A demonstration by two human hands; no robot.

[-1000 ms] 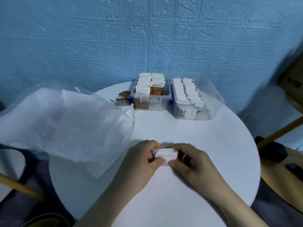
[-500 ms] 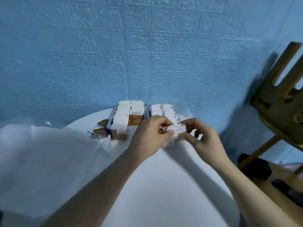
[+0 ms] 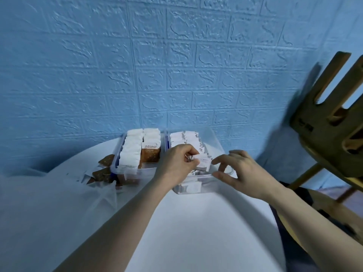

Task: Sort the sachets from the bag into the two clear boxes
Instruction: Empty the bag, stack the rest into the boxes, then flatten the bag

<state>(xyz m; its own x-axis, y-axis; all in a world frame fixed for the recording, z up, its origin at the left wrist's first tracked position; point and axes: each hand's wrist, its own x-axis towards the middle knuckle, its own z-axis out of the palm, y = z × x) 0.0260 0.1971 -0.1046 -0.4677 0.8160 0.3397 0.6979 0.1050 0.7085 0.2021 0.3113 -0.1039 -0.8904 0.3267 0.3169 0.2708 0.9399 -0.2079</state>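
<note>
left hand (image 3: 177,163): pinching white sachets (image 3: 203,162), pushing them down into right clear box (image 3: 220,142)
right hand (image 3: 238,169): fingers spreading, gripping nothing, hovering at box front, likely steadying it
left clear box (image 3: 117,165): holding brown-and-white rows
bag (image 3: 49,203): lying left on table (image 3: 196,222)

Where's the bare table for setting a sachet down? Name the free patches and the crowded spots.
Free: the white table in front of the right box, between the two forearms, and towards its near edge. Crowded: both boxes packed with sachets, loose brown sachets left of the left box, plastic bag covering the left side.
</note>
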